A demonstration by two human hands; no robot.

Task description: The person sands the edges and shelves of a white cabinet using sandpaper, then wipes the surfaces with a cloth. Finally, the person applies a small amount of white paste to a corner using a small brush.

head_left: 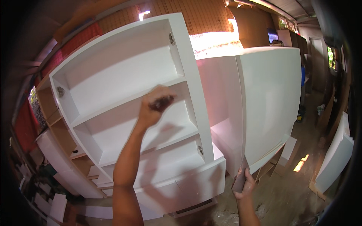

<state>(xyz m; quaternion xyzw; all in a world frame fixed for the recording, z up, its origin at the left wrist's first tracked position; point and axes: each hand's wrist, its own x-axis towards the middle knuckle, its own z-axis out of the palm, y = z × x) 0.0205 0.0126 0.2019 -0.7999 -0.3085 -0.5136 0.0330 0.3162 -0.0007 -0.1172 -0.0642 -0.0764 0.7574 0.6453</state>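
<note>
A white cabinet (pixel 124 64) with open shelves stands before me, its metal hinges (pixel 171 38) showing on the inner sides. My left hand (pixel 154 107) is raised in front of the middle shelf, closed around a small dark brown object (pixel 162 103); motion blur hides its kind. Whether it touches the shelf I cannot tell. Low at the right, my right hand (pixel 245 184) grips a flat, grey-brown rectangular piece (pixel 240 181) by its edges. That piece is beside the lower corner of a second white cabinet (pixel 267 101).
Drawer fronts (pixel 184 184) jut out below the shelves. Unpainted wooden shelving (pixel 62 130) adjoins the left side. White panels (pixel 333 162) lean at the right over the dusty floor (pixel 290 188). A woven blind (pixel 203 17) hangs behind.
</note>
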